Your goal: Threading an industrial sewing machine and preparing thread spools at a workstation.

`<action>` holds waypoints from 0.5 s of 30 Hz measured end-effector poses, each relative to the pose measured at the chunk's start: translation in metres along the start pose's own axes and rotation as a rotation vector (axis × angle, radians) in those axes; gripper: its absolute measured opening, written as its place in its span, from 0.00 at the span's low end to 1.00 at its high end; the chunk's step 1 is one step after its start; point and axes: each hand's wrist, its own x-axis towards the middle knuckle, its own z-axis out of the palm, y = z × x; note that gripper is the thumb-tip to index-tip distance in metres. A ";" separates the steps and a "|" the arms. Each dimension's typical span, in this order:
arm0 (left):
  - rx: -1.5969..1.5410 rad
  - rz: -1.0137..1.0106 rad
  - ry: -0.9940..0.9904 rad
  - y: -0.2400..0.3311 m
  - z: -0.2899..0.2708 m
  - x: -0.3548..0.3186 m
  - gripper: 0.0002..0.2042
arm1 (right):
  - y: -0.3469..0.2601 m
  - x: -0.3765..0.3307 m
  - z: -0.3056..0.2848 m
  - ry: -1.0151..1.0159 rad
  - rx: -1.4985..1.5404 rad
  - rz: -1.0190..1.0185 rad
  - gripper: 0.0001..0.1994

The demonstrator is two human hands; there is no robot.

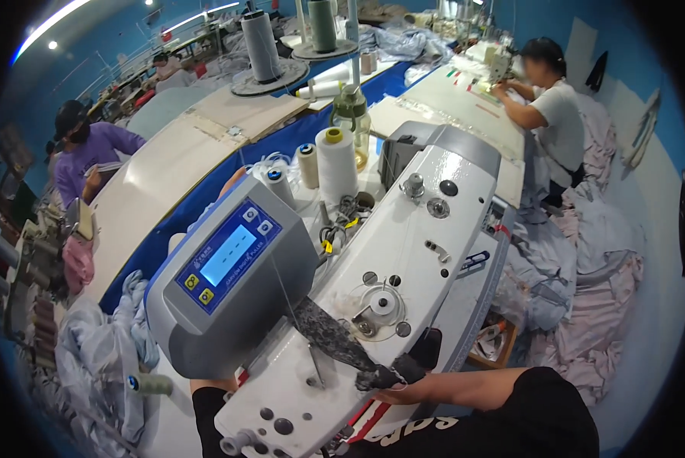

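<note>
Two hands | right hand [394, 394] grip clamped on dark patterned fabric strip [332, 338] | left hand [219, 384] behind grey control box [228, 275], grip unclear | white sewing machine [403, 252] blocks view.

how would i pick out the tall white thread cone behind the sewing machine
Start at the big white sewing machine in the middle, then look past the grey control box with the blue screen to the spools behind it. The cone is the tallest and fattest white one there, with a yellow core on top; its neighbours are slimmer with blue tops.
</note>
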 end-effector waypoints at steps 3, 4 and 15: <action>0.049 0.074 -0.093 0.005 0.026 0.027 0.20 | 0.036 -0.033 0.036 -0.090 -0.694 -0.326 0.16; 0.073 0.078 -0.073 0.000 0.019 0.011 0.20 | 0.040 -0.034 0.047 -0.126 -0.718 -0.362 0.16; 0.306 -0.189 -0.135 0.022 0.017 0.166 0.21 | 0.055 -0.067 0.049 -0.266 -0.056 0.367 0.20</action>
